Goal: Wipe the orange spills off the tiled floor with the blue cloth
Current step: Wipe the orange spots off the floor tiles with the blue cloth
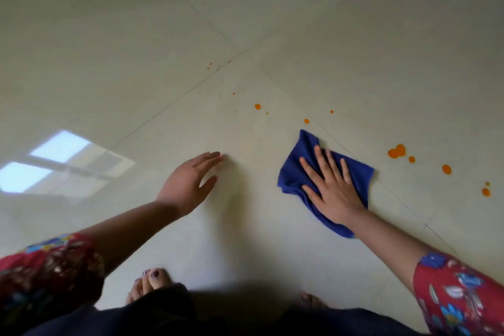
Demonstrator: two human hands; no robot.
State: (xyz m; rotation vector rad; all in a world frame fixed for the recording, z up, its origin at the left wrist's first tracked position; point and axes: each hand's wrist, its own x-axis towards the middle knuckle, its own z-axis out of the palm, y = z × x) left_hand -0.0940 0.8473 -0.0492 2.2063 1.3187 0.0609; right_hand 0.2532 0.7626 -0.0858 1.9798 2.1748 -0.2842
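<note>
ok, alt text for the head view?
A person's right hand presses a blue cloth flat on a pale tiled floor, with orange spills beyond and right of it. The left hand is open, holding nothing.

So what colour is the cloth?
The cloth is dark blue, clearest in the head view.

I find nothing to read from the head view: no lettering, label, brand, number or sign. The blue cloth [291, 174] is plain. The tiled floor [272, 22] bears only grout lines and the orange spills [396, 151]. The sleeves [458, 289] show a flower print without any letters.
</note>
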